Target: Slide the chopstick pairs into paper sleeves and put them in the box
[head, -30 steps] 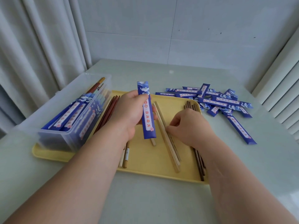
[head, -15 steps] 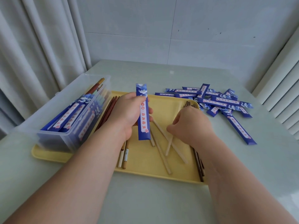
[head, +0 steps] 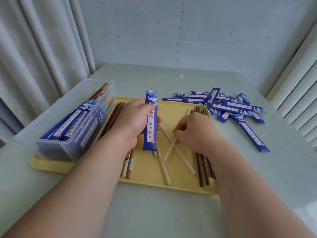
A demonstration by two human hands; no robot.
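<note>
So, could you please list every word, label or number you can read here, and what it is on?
On the held sleeve in the left hand: red characters on a white strip, too blurred to read.
On the sleeves in the box: same print, too blurred.
On the loose sleeves on the table: same print, too small.
No other text or numbers.

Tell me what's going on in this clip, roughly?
A person is packing chopsticks into paper sleeves. The left hand holds one blue sleeve upright over the yellow tray. The right hand is picking at pale chopsticks lying crossed on the tray. A clear box at the left already holds sleeved pairs, and empty sleeves are piled on the table to the right.
</note>
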